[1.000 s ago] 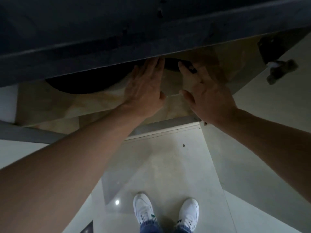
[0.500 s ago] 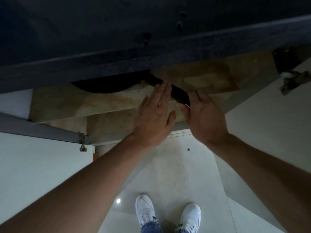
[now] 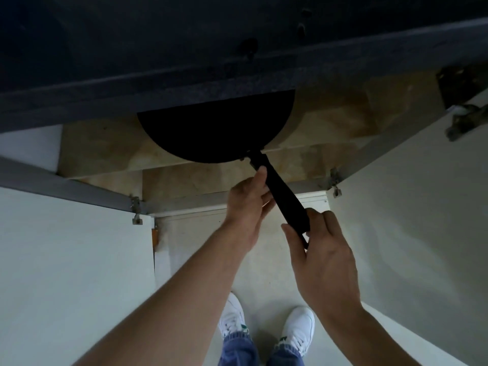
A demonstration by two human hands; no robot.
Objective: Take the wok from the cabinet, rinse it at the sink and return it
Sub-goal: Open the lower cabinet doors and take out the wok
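Wok (image 3: 216, 128) lay on the tan lower shelf (image 3: 330, 122) of the open cabinet (image 3: 184, 204), with the far part of the bowl hidden under the dark countertop edge (image 3: 184, 83). Its black handle (image 3: 280, 194) pointed out past the cabinet front towards the person. Left hand (image 3: 248, 202) gripped the upper handle near the bowl, fingers curled beneath it and thumb laid along its side. Right hand (image 3: 322, 260) held the handle's end, thumb on one side and curled fingers on the other. A second earlier both hands had reached in flat with straight fingers, and only a thin dark sliver of the wok showed under the counter. Half a second earlier the right hand alone had closed on the handle while the left was open beside it. Since then much more of the bowl had come into view and the handle had come further out. Both cabinet doors (image 3: 66, 260) stood open on either side, and white shoes (image 3: 232, 318) showed on the pale floor (image 3: 264, 262) below.
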